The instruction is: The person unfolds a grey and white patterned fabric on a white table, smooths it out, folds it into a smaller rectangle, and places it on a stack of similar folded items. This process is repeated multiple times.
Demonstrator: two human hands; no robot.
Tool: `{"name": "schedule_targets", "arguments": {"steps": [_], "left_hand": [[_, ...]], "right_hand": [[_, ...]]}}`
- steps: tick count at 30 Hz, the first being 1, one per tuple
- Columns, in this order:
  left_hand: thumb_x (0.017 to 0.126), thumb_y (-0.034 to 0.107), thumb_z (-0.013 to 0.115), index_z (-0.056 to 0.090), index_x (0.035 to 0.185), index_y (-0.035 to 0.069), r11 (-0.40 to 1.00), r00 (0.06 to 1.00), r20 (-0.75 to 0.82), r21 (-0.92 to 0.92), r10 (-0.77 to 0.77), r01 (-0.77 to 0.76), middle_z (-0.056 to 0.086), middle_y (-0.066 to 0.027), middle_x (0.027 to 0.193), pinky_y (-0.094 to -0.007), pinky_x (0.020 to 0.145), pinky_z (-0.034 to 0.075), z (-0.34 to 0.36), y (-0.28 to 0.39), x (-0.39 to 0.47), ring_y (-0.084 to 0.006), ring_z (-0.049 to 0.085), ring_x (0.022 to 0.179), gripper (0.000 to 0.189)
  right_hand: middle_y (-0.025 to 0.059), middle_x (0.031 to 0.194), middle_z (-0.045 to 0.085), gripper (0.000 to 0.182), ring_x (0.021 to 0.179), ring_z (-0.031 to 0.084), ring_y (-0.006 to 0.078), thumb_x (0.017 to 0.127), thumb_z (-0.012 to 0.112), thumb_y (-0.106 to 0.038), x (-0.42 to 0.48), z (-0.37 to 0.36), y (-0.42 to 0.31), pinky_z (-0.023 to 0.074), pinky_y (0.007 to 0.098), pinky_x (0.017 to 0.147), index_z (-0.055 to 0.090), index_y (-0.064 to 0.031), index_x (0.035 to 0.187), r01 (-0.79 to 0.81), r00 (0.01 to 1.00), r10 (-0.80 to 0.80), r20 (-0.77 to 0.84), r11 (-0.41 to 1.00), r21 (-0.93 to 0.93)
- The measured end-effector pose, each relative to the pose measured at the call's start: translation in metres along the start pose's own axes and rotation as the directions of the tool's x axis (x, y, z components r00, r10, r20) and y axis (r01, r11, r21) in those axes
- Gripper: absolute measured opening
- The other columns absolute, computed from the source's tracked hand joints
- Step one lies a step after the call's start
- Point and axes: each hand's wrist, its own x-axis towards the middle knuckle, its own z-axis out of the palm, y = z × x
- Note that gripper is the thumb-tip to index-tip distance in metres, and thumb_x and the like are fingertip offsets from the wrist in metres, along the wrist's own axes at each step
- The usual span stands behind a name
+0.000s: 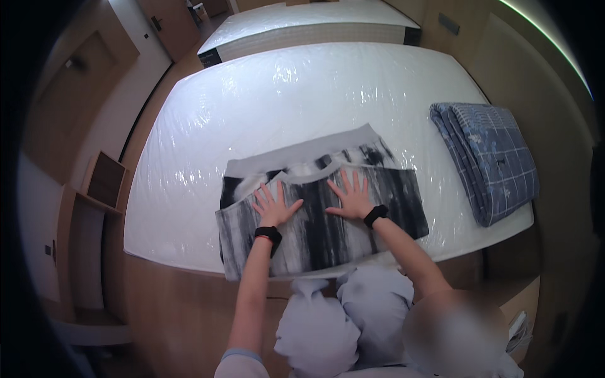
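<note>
A black, white and grey streaked top [314, 227] lies folded on the near edge of a mattress [189, 217] wrapped in clear plastic. Its curved grey neckband faces away from me, and a wide grey band [293, 153] shows beyond it on the far layer. My left hand [274, 205] rests palm down on the left part of the cloth, fingers spread. To the right of the neckband, my right hand [352, 196] presses flat in the same way. Neither hand grips anything. Black bands circle both wrists. No sleeves can be made out on the top.
A folded blue checked quilt [491, 160] lies at the mattress's right side. Beyond stands a second plastic-wrapped mattress [312, 23]. A wooden shelf unit [66, 255] is at the left, a wall at the right. My legs [316, 330] are against the near side. A blurred patch covers the lower right.
</note>
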Motion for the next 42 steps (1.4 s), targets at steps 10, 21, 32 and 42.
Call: {"name": "schedule_targets", "arguments": {"steps": [10,21,32,42], "left_hand": [[0.069,0.028,0.066,0.023,0.136,0.004,0.876,0.867,-0.125,0.062,0.482,-0.478,0.016,-0.0177,0.142,-0.0465,0.103,0.018,-0.023,-0.120,-0.171,-0.0321,0.019,0.130,0.083],[0.062,0.001,0.064,0.058,0.108,0.008,0.941,0.956,0.036,-0.193,0.291,-0.279,0.060,-0.0106,0.099,-0.0293,0.074,0.046,-0.083,-0.168,-0.165,-0.0186,0.057,0.088,0.046],[0.076,0.005,0.059,0.054,0.110,0.004,0.925,0.911,-0.265,-0.129,0.314,-0.357,0.061,-0.0078,0.093,-0.0245,0.066,0.043,-0.178,-0.150,-0.077,-0.0132,0.057,0.079,0.034],[0.079,0.015,0.059,0.065,0.080,0.001,-0.156,-0.046,-0.168,-0.735,0.985,-0.660,0.063,-0.0147,0.085,-0.0329,0.065,0.048,-0.210,-0.010,-0.230,-0.0268,0.061,0.075,0.016]], "right_hand": [[0.0106,0.142,0.021,0.082,0.131,0.019,0.0270,0.066,0.066,-0.038,-0.209,-0.055,0.082,0.0099,0.0541,0.103,0.030,-0.0033,0.132,-0.067,0.988,0.082,-0.127,0.991,0.119],[0.0144,0.098,0.062,0.038,0.092,0.060,0.0255,0.062,0.057,0.003,-0.183,-0.084,0.143,0.0471,0.0302,0.078,0.061,-0.0043,0.099,0.022,0.990,0.045,-0.136,0.891,0.453],[0.0134,0.087,0.062,0.031,0.081,0.061,0.0247,0.078,0.063,-0.020,-0.054,-0.177,0.148,0.0466,0.0306,0.072,0.055,-0.0015,0.101,0.134,0.763,0.139,-0.632,0.922,0.364],[0.0259,0.137,0.019,0.075,0.129,0.019,0.0361,0.081,0.052,-0.043,-0.063,-0.015,0.119,0.0155,0.0444,0.104,0.023,0.0034,0.132,-0.130,0.967,0.154,-0.203,0.983,0.129]]}}
